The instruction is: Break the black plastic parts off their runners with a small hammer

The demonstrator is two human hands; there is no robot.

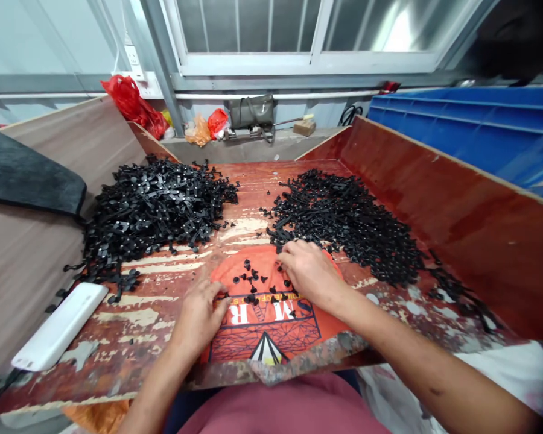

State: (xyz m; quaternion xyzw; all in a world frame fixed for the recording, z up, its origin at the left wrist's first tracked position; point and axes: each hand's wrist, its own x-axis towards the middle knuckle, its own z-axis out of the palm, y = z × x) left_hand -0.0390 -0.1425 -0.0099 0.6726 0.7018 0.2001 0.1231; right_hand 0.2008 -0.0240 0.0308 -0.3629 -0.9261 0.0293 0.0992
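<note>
An orange-red printed cloth [271, 337] lies on the worn red tabletop, with several small black mushroom-shaped plugs [252, 298] scattered over it. My left hand [203, 310] rests at the cloth's left edge, thumb and forefinger drawn together around a small dark bit. At the cloth's far edge, my right hand [308, 268] has its fingers curled down in a pinch; a black piece shows by its fingertips, beside the right pile. That pile of thin black parts [344, 223] spreads along the right. Flat black parts with shiny spots form the left pile [158, 205].
A white power bank [61, 325] with a cable lies at the front left. Wooden boards [438, 211] wall the table's sides. Beyond the right board stands a blue crate [470, 132]. A dark panel [27, 172] juts in from the left. Bags and a grey-green pouch [252, 111] sit along the back ledge.
</note>
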